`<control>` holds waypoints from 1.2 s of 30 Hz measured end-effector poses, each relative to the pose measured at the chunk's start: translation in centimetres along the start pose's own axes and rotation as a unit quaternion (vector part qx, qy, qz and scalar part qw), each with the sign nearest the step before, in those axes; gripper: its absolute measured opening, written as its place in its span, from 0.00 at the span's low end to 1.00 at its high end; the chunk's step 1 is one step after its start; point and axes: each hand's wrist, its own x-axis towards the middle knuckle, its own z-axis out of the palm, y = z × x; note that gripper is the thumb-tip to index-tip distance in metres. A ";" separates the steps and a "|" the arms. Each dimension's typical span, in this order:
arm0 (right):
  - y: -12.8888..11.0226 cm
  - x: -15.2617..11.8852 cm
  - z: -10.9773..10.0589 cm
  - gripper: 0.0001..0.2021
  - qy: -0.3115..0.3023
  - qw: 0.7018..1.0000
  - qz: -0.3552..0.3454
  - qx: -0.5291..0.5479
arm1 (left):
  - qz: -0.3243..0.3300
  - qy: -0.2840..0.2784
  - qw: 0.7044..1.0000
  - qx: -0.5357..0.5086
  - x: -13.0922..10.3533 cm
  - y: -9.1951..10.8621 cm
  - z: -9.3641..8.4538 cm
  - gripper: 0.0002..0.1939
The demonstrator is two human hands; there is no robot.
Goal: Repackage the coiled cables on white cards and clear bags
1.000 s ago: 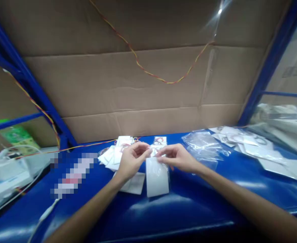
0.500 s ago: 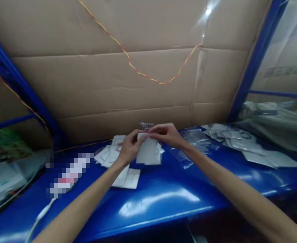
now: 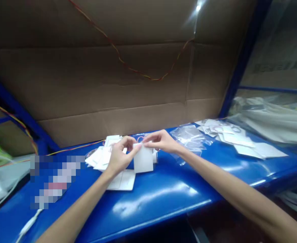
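Observation:
Over the blue table (image 3: 161, 194), both hands pinch the top edge of a white card (image 3: 143, 161) that hangs upright. My left hand (image 3: 121, 153) grips its upper left corner, thumb in front. My right hand (image 3: 161, 141) holds the upper right edge between thumb and fingers. A thin pinkish loop (image 3: 140, 138) shows just above the card between the hands; whether it is fixed to the card I cannot tell. Behind and left of my left hand lies a pile of white cards (image 3: 100, 158). Another white card (image 3: 123, 180) lies flat below it.
Clear plastic bags (image 3: 189, 136) lie right of my hands, with more white cards and loops (image 3: 230, 135) farther right. A power strip (image 3: 58, 182), pixelated, lies at left with its cable. Cardboard (image 3: 113, 81) stands behind, and a twisted red-yellow wire (image 3: 153, 79) hangs across it.
The clear bag top that showed above the hands is out of sight; a pinkish loop shows there now. The held card sits slightly lower, and the view has shifted and darkened.

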 end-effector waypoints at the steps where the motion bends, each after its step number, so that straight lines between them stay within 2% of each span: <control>1: -0.2 -0.1 -0.1 0.19 0.007 1.000 -0.003 -0.002 | -0.006 0.010 1.000 -0.013 -0.1 0.3 0.2 0.12; 7: -1.4 -0.7 -0.9 0.17 0.034 0.999 -0.009 -0.010 | -0.117 0.033 0.976 -0.179 -0.4 1.3 1.1 0.15; 10: -1.7 -0.9 -1.0 0.17 0.025 1.000 0.003 -0.016 | -0.151 0.036 0.967 -0.204 -0.3 1.3 1.0 0.16; 15: -2.1 -1.0 -1.2 0.19 0.040 0.999 0.021 -0.030 | -0.154 0.025 0.965 -0.210 -0.2 1.2 0.9 0.16; 23: -2.9 -1.0 -1.6 0.20 0.081 0.997 -0.006 -0.002 | -0.161 0.006 0.958 -0.238 -0.2 1.6 1.1 0.18; 27: -2.5 -0.9 -1.8 0.21 0.085 0.996 -0.012 0.012 | -0.164 -0.018 0.956 -0.244 -0.3 1.5 1.1 0.19; 32: -1.4 -0.6 -2.3 0.29 0.106 0.994 -0.008 0.006 | -0.170 -0.038 0.952 -0.253 -0.6 1.3 1.4 0.19; 36: -2.1 -0.7 -3.0 0.20 0.153 0.988 -0.031 -0.024 | -0.184 0.000 0.955 -0.232 -0.7 0.5 1.6 0.20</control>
